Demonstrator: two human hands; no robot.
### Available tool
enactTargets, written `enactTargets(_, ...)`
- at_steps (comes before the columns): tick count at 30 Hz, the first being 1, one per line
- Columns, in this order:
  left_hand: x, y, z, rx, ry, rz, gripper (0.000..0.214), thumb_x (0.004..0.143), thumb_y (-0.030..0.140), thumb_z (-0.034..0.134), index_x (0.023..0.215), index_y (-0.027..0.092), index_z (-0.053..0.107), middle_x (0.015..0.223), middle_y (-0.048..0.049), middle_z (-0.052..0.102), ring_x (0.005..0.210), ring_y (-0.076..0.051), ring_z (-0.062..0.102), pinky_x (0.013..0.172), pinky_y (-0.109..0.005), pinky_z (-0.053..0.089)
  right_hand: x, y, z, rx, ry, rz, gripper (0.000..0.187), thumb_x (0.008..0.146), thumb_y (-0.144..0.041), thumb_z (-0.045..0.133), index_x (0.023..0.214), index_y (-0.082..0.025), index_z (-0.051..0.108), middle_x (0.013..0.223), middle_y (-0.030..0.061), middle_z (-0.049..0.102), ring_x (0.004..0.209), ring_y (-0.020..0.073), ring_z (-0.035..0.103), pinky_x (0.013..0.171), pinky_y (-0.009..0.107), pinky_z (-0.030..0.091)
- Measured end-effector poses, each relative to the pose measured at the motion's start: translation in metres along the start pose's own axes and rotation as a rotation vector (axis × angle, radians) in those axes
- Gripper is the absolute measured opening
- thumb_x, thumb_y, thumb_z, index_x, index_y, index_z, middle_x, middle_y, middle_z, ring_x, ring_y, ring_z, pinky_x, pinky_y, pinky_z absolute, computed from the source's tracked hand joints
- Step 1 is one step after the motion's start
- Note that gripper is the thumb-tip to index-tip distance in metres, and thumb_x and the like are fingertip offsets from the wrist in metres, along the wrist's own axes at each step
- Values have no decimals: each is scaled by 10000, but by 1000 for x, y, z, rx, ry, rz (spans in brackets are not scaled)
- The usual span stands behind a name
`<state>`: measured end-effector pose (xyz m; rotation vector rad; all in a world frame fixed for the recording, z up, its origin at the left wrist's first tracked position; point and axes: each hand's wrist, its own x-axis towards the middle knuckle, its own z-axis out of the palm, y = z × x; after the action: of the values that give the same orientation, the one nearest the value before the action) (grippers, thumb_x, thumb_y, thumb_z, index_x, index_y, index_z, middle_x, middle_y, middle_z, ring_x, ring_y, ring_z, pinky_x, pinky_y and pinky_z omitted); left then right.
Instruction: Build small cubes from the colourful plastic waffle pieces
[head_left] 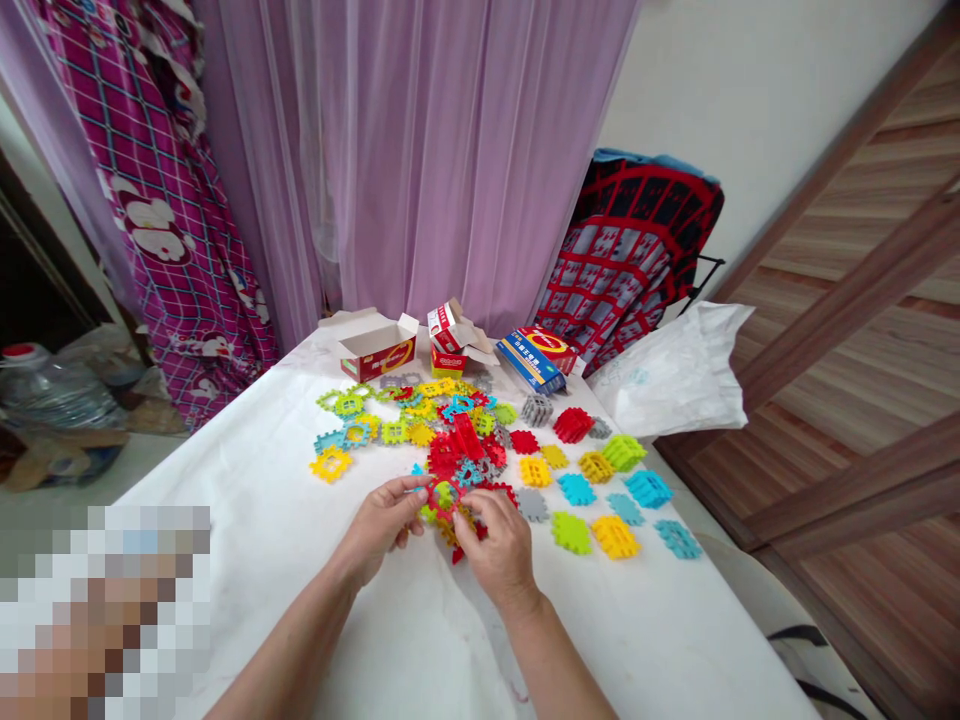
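Note:
My left hand pinches the left side of a red notched building piece. On its right side, my right hand grips with thumb and fingers. Green and yellow show through and under this piece, so other parts may be joined to it; my fingers hide some of it. Just beyond my hands lies a heap of interlocking plastic pieces in red, blue, yellow, green and grey. To the right, flat pieces such as a green one and a yellow stack lie sorted by colour.
Along the table's far side stand an open red box, small red and yellow boxes and a blue box. A white plastic bag hangs over the right edge. Below left is a large clear bottle.

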<state>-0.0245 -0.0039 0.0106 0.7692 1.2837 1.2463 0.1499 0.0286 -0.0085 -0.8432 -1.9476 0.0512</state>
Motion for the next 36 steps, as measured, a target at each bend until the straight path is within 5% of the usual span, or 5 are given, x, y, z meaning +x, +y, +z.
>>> enactTargets(6, -3, -1, 4, 6, -1, 6, 694, 590, 671, 735, 1068, 172, 672, 484, 41, 595, 385, -74, 454, 370, -179, 263, 0, 0, 0, -13, 31, 35, 63, 832, -182, 580, 870, -210, 621, 818, 39, 686, 770, 170, 638, 711, 295, 528)
enactTargets(11, -3, 0, 1, -45, 75, -8, 705, 583, 701, 729, 1063, 190, 660, 932, -84, 736, 459, -67, 525, 377, -184, 278, 6, 19, -16, -49, 74, 136, 67, 806, -194, 573, 838, -207, 631, 783, 31, 679, 724, 155, 626, 676, 269, 509)
enactTargets(19, 3, -1, -6, -64, 178, -30, 796, 490, 756, 745, 1041, 187, 660, 887, -55, 694, 512, -69, 491, 416, -186, 281, 49, 134, -84, -267, 180, 582, 244, 728, -408, 575, 800, -202, 684, 702, 33, 691, 622, 173, 612, 626, 280, 468)
enactTargets(24, 5, -1, -6, -63, 230, -52, 852, 400, 763, 772, 1015, 185, 660, 748, -20, 667, 507, -85, 459, 413, -194, 273, 87, 191, -112, -442, 96, 740, 251, 724, -391, 572, 830, -212, 713, 801, 43, 737, 738, 209, 663, 684, 291, 463)
enactTargets(36, 11, -4, -8, -14, 297, -87, 877, 336, 794, 749, 965, 187, 690, 655, -31, 661, 466, -116, 454, 388, -224, 309, 94, 230, -88, -567, -21, 762, 192, 803, -354, 590, 895, -251, 724, 903, 10, 752, 792, 171, 667, 706, 258, 452)
